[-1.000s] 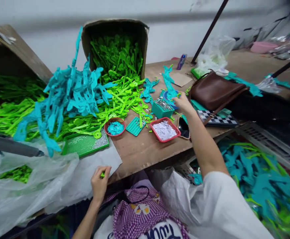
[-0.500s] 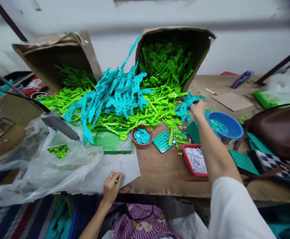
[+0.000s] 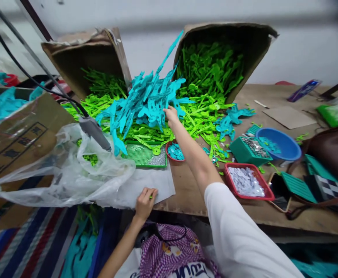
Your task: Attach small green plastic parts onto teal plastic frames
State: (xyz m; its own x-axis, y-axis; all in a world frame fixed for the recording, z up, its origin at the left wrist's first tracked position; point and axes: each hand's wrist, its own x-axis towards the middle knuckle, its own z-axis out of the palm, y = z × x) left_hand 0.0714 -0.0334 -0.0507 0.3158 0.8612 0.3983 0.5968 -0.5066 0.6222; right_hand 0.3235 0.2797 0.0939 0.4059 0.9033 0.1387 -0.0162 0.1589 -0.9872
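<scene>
My left hand [image 3: 146,202] rests on the white sheet [image 3: 160,185] at the front table edge. Its fingers are closed, and a small bit of a green plastic piece [image 3: 150,197] shows between them. My right hand [image 3: 171,116] reaches to the right side of a tall heap of flat turquoise plastic pieces [image 3: 142,96], its fingers pinched at the edge of one. Under and around that heap lie many thin lime-green plastic pieces [image 3: 197,116]. Close in front stand a green tray [image 3: 131,165] with silvery bits and a red bowl of small turquoise parts [image 3: 175,151], partly behind my right forearm.
Two cardboard boxes [image 3: 122,54] lie tipped open at the back. A grey-handled tool [image 3: 95,133] hangs over a clear plastic bag [image 3: 67,177] on the left. To the right stand a red basket [image 3: 229,181], a teal box [image 3: 240,154], a blue basin [image 3: 293,152] and a brown bag [image 3: 333,150].
My right hand has moved left from the small turquoise heap to the tall one. The left hand remains at the table edge with the green piece. The view has turned left.
</scene>
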